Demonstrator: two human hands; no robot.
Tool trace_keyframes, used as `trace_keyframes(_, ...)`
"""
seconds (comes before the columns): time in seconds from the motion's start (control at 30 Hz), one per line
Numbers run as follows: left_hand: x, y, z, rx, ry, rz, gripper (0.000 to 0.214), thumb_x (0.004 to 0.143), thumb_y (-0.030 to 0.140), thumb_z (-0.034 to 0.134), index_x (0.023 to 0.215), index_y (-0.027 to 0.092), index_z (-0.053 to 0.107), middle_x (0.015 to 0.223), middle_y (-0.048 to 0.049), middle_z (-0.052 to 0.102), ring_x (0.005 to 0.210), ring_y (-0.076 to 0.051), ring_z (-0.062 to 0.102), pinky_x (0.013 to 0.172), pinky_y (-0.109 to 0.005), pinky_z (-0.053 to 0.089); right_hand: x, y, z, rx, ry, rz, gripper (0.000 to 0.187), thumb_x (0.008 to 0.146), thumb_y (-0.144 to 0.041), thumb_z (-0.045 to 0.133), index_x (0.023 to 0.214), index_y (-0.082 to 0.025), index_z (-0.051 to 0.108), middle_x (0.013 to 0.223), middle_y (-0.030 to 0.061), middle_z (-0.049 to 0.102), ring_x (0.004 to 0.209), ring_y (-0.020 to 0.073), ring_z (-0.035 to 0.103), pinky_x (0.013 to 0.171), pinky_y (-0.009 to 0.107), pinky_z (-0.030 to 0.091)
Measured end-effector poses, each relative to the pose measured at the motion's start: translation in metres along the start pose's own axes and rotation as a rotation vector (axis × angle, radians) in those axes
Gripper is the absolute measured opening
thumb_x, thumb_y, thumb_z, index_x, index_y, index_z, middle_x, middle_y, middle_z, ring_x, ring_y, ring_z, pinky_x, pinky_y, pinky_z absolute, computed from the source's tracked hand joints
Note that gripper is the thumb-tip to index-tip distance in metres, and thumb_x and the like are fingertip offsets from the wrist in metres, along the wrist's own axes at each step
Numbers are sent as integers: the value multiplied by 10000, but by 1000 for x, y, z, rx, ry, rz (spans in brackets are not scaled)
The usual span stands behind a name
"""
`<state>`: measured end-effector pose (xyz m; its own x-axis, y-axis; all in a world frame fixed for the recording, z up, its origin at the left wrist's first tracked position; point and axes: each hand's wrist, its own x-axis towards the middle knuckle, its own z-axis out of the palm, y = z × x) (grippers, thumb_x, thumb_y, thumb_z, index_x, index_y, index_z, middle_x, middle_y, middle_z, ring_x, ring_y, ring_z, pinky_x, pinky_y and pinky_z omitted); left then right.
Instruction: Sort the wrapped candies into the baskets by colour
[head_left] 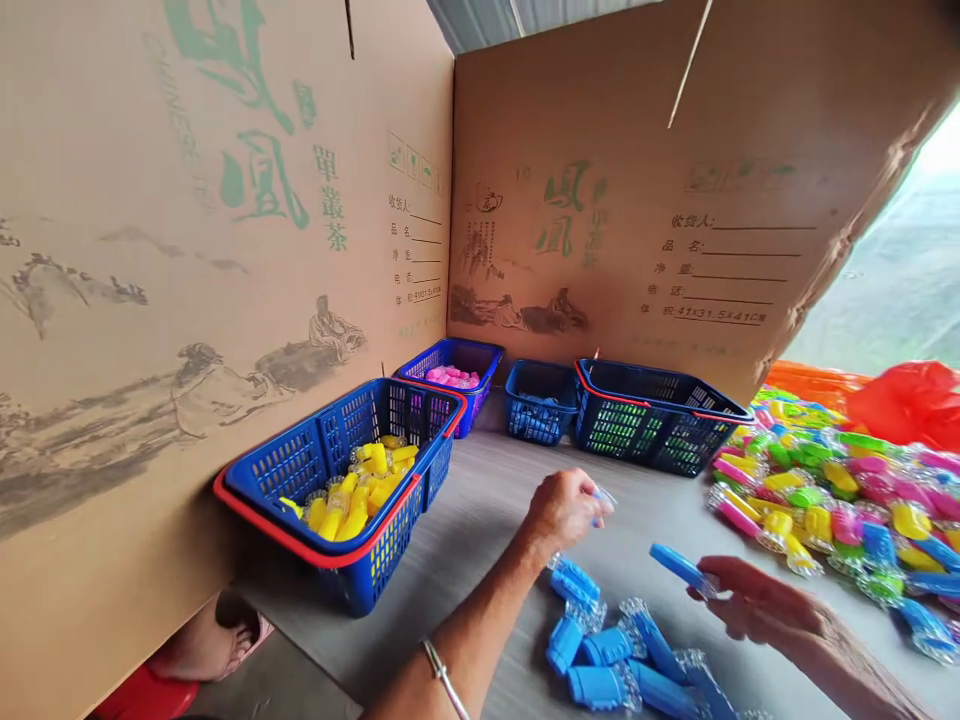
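Observation:
My left hand is closed in a pinch above the table, with a small blue-and-clear piece showing past its fingertips. My right hand pinches the clear end of a blue plastic piece, whose blue end points left. Below and between the hands lies a loose group of similar blue pieces with clear, ridged ends. What exactly these pieces are, I cannot tell. Left of my arm stands a blue basket with red handles, holding several yellow pieces.
A heap of mixed-colour pieces covers the right side, with a red plastic bag behind. At the back stand a purple-blue basket with pink pieces, a small dark basket and a larger one. Cardboard walls enclose the table.

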<state>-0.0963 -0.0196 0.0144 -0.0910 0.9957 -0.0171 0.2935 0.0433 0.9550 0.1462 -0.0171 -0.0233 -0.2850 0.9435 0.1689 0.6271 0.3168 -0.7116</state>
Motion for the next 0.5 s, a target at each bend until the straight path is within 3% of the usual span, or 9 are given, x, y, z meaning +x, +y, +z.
trace_keyframes(0.1, 2, 2, -11, -490, 118, -135, 203, 831, 300, 489, 939, 152, 578, 670, -24, 659, 424, -96, 502, 437, -206, 393, 36, -56, -3, 143, -84, -21, 354, 761, -547, 574, 939, -259, 680, 792, 44, 717, 623, 208, 612, 596, 333, 498)
trace_keyframes(0.2, 2, -3, -17, -752, 258, -195, 286, 864, 352, 454, 1037, 138, 533, 703, -53, 676, 416, -101, 526, 425, -207, 413, 86, -129, 8, 308, -117, -132, 299, 754, -443, 623, 911, -195, 677, 725, 35, 689, 596, 166, 578, 551, 283, 448)
trace_keyframes(0.37, 7, -19, -13, -779, 365, -244, 345, 831, 444, 523, 1023, 159, 540, 634, -33, 647, 369, -101, 496, 374, -196, 379, 174, -227, 51, 617, -124, -104, 240, 755, -304, 619, 953, -169, 629, 875, 57, 720, 567, 121, 587, 507, 230, 437)
trace_keyframes(0.5, 13, -26, -5, -764, 450, -188, 390, 759, 534, 579, 883, 166, 539, 584, -4, 600, 361, -91, 478, 352, -184, 346, 206, -261, 80, 631, -147, -104, 274, 807, -229, 522, 1064, -172, 595, 941, 68, 728, 628, 135, 652, 541, 231, 484)
